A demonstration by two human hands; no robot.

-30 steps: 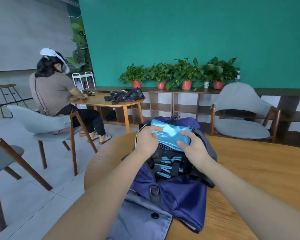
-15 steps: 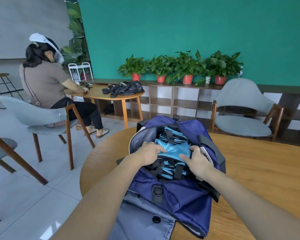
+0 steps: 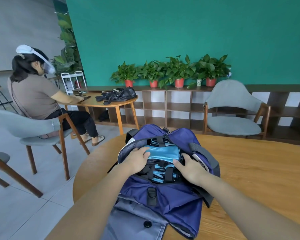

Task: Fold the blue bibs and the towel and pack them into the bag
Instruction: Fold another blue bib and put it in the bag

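A navy duffel bag point(image 3: 171, 200) lies unzipped on the round wooden table point(image 3: 258, 170). Inside it are several folded light-blue bibs with black straps point(image 3: 159, 172). On top of them lies one folded blue bib point(image 3: 163, 152). My left hand point(image 3: 137, 159) holds that bib's left end inside the bag's mouth, fingers curled over the edge. My right hand point(image 3: 189, 168) holds its right end, fingers tucked down beside the stack. No towel is in view.
A grey cloth with a black button point(image 3: 137, 224) lies under the bag's near end. A grey chair point(image 3: 232, 110) stands behind the table. At left a seated person point(image 3: 35, 94) works at another table point(image 3: 104, 101) with a black bag.
Both hands have lowered the top blue bib from above the bag down into its mouth onto the stack. The bag's opening now shows wider.
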